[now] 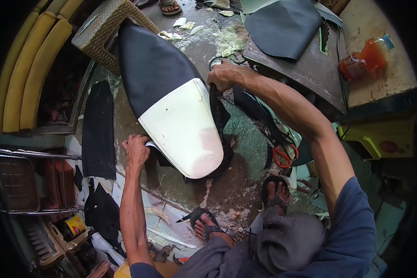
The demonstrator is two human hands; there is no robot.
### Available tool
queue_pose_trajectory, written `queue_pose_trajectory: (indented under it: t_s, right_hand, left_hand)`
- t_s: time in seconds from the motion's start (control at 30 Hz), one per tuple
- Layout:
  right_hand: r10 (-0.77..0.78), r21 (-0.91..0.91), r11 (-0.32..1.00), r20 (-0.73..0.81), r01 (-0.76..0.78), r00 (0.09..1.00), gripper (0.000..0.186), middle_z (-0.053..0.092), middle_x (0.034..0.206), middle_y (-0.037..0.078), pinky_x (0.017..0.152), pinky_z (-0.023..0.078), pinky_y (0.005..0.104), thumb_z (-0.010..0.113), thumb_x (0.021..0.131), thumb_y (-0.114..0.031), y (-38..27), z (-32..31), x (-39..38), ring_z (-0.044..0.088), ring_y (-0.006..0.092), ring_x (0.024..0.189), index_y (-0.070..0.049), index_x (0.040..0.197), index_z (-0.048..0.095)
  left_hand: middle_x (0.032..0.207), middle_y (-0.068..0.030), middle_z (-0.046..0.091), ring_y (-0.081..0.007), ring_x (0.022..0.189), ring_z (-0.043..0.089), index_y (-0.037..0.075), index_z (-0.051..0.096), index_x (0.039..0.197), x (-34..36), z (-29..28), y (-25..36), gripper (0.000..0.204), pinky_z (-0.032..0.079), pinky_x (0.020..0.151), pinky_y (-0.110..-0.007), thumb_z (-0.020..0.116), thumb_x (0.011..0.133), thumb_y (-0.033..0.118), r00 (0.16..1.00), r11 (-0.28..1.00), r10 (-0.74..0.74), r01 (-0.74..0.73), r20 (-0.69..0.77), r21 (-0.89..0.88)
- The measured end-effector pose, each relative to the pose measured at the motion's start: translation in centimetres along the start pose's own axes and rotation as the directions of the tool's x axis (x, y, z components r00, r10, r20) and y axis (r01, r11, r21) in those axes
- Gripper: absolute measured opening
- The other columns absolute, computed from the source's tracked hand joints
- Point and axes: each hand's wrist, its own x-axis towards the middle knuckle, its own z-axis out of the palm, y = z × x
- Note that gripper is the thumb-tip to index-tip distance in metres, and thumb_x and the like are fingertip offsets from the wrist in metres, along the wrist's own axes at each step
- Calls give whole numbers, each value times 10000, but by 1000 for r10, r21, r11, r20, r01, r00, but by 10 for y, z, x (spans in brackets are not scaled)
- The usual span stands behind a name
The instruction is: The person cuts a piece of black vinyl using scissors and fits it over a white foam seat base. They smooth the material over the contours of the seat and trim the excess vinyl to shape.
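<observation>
My left hand grips the black cover's edge at the motorcycle seat. My right hand is fisted on the black vinyl cover across it; orange-handled scissors lie nearer me.

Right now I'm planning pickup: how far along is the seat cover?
Done: black cover drawn over the seat's far half. In hand: left hand and right hand pull cover edges at both sides. Left: the cream foam near end remains bare; scissors lie unused.
</observation>
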Motion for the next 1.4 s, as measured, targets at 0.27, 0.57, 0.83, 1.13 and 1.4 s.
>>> queue_pose_trajectory:
  t_s: [0.27,0.57,0.83,1.13,1.4]
  right_hand:
    - [32,-65,997,-80,-38,996,280,754,994,95,885,471,601,764,759,-199,2,23,22,707,274,1032,-170,1038,755]
    - [-56,279,960,115,22,992,464,733,985,129,797,525,404,837,680,-297,39,26,16,694,298,955,-85,1075,717]
    - [-209,513,855,206,76,956,458,741,941,111,759,524,378,843,747,-361,42,0,12,698,224,873,-48,1068,747]
    - [36,336,939,-301,71,953,288,671,1075,65,976,447,456,793,825,-379,24,40,13,585,282,1128,-208,1056,793]
    - [134,386,920,-470,66,872,243,613,1172,52,1047,383,482,780,844,-376,22,65,6,503,318,1233,-251,1053,794]
  left_hand:
    - [1117,-92,711,-319,1175,559,90,794,1009,3,10,14,377,333,992,-527,633,668,87,983,980,-173,166,-57,-112]
    - [1106,-108,713,-341,1136,585,79,774,1041,-2,16,10,411,350,980,-489,604,667,102,974,954,-223,211,-36,-215]
    - [1112,-114,711,-346,1125,595,100,767,1072,3,24,4,435,364,984,-485,611,666,103,965,946,-260,250,-21,-206]
    - [1120,-110,710,-345,1111,601,101,760,1106,-1,25,8,466,375,976,-482,609,665,101,952,931,-306,296,-15,-213]
    - [1139,-119,704,-359,1117,598,86,751,1103,-2,30,8,457,377,947,-489,608,670,91,933,918,-356,338,-58,-208]
